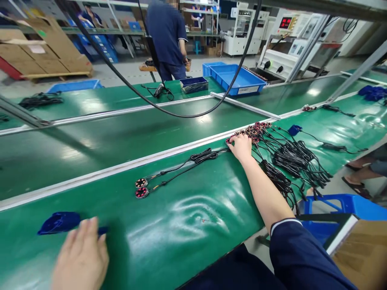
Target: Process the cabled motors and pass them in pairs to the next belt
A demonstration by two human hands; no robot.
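My left hand [81, 255] is low at the left, slightly blurred, over the green mat. Just past its fingertips lies a dark blue piece [60, 222], and another bit of blue shows beside its fingers. My right hand [241, 147] reaches to the near end of a pile of small round parts with red and copper coils [256, 131], its fingers bent round one; the grip is partly hidden. Two round parts, one copper [140, 183] and one red [141, 192], lie mid-mat, with black cables [204, 156] running toward my right hand.
Bundles of black cables [293, 159] spread right of my forearm, near a small blue piece [294, 129]. A metal rail [121, 163] edges the mat. A black cable [187, 115] hangs in front. Blue trays [238, 78] and a person [167, 36] are beyond.
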